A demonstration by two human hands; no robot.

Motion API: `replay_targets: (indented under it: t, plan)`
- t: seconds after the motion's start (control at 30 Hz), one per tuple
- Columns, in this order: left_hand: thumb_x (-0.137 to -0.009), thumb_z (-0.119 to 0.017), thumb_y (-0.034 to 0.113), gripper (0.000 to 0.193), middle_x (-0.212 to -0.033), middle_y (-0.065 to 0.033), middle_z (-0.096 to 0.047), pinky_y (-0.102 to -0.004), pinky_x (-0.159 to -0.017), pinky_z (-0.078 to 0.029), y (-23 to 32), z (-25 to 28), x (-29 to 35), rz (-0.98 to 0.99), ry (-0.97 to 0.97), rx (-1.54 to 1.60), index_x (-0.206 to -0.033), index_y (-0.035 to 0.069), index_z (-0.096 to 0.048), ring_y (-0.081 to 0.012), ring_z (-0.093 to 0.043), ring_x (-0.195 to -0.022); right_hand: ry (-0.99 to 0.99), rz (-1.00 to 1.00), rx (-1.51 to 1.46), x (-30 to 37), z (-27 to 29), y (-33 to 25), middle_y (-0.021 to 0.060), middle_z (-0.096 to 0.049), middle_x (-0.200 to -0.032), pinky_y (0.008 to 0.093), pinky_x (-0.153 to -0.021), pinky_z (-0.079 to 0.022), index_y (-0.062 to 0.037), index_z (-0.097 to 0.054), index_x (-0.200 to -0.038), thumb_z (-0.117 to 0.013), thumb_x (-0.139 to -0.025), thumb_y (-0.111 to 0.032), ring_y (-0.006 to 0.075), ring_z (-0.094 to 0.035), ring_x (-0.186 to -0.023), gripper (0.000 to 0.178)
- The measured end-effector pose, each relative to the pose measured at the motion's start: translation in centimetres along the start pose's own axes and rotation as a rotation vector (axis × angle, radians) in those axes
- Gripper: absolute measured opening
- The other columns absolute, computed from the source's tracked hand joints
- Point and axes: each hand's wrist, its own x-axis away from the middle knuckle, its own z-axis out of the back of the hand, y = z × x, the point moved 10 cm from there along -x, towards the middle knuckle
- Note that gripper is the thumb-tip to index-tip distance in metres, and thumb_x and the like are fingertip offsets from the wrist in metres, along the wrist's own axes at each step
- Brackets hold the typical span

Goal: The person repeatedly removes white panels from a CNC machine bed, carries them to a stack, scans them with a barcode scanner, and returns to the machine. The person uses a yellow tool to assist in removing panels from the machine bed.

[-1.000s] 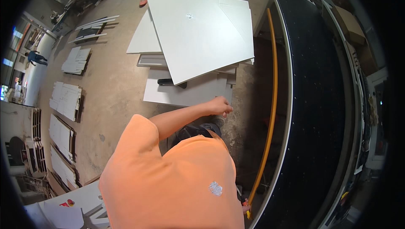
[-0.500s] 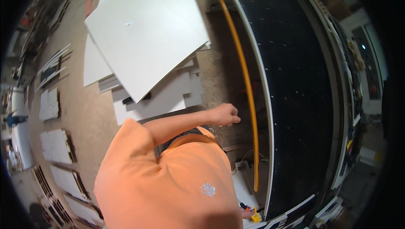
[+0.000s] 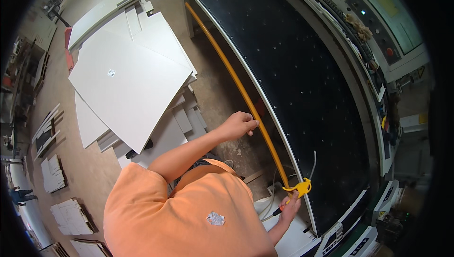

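Note:
My right hand (image 3: 289, 208) grips a yellow air blow gun (image 3: 300, 189) at the near end of the long black worktable (image 3: 302, 72). A thin bent metal nozzle (image 3: 314, 163) rises from the gun over the table's edge, and an orange-and-black hose fitting (image 3: 280, 210) shows below my fingers. My left hand (image 3: 240, 125) has its fingers curled in, with nothing seen in them. It hovers close to the orange rail (image 3: 236, 79) along the table's side; whether it touches the rail I cannot tell.
Large white panels (image 3: 130, 75) lie in an uneven stack to the left. Smaller stacks of boards (image 3: 73, 217) stand on the floor farther left. Beyond the table is a control console (image 3: 378, 20) with a screen and red button. A distant person (image 3: 21, 195) is at far left.
My right hand has come up from the lower edge with the blow gun, nozzle now showing above the table. My left hand has shifted slightly left and nearer the rail. The view has turned right.

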Motion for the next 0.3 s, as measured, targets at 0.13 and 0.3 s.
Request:
replay_targets:
  t: [0.13,0.3]
  plan:
    - [-0.096,-0.062,0.033,0.036,-0.073,-0.0074,-0.070,-0.0327,-0.068,-0.051,-1.2,-0.7,1.4,0.019,-0.002,-0.074,-0.083,-0.001,-0.067,-0.0154,-0.067,-0.072,0.821,0.124,-0.181,1.1,11.7,5.9,0.0041,-0.057,-0.077,0.0239,-0.045,-0.037,-0.0023,-0.061,-0.103,-0.056,-0.104,-0.036,0.0103,-0.042,-0.050,0.034]
    - [-0.094,-0.062,0.034,0.037,-0.084,-0.0157,-0.074,-0.0410,-0.078,-0.053,-3.8,-2.2,5.5,0.064,-0.016,-0.223,-0.093,-0.002,-0.070,-0.0260,-0.071,-0.080,1.195,0.095,-0.500,2.4,17.3,17.3,0.0069,-0.064,-0.086,0.0291,-0.053,-0.045,-0.0062,-0.076,-0.105,-0.068,-0.092,-0.023,0.0174,-0.051,-0.058,0.023]
